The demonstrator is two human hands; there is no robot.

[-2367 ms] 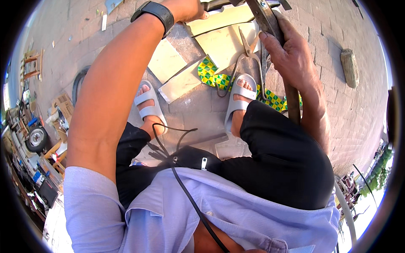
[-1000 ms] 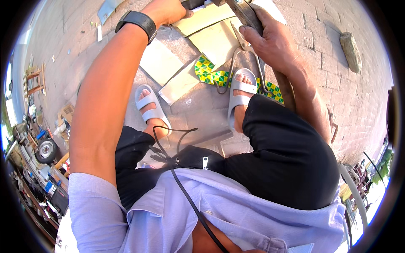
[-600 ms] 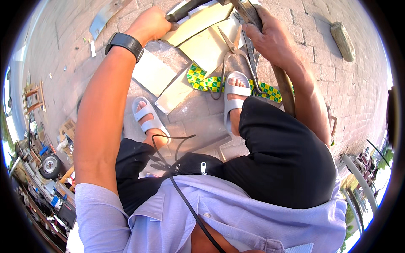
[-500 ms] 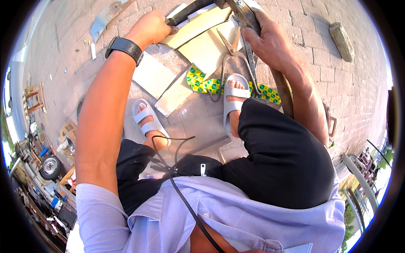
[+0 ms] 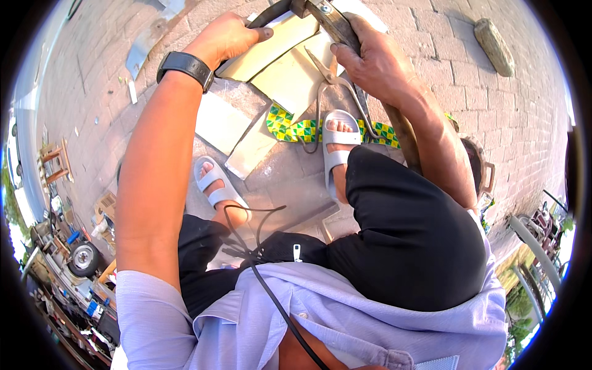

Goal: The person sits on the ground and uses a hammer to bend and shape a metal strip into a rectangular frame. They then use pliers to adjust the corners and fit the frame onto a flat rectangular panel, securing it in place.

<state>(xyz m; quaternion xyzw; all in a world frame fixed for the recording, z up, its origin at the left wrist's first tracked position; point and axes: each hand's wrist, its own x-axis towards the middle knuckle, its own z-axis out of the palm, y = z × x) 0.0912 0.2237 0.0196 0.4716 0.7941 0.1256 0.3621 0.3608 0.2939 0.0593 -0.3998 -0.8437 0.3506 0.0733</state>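
Metal shears gripped in both hands over pale sheet pieces

Metal shears (image 5: 330, 24), a long dark tool with a bolt at its pivot, lie at the top of the view above the pale sheet pieces (image 5: 290, 74) spread on the paved ground (image 5: 468, 105). The left hand (image 5: 225, 37), a black watch (image 5: 185, 65) on its wrist, is closed around the dark handle end that juts out to the left, fingers curled over it. The right hand (image 5: 373, 61) is closed over the other arm of the tool, which runs on down beside the right forearm. Just below that hand a smaller pair of snips (image 5: 336, 98) rests with its looped handles near the right foot in a white sandal (image 5: 336, 145). A green and yellow patterned strip (image 5: 296, 129) lies across the ground under that foot. The left sandal (image 5: 216, 188) stands nearer the person, beside two more pale sheet offcuts (image 5: 237, 132). A stone (image 5: 493, 37) sits well apart at the upper right.
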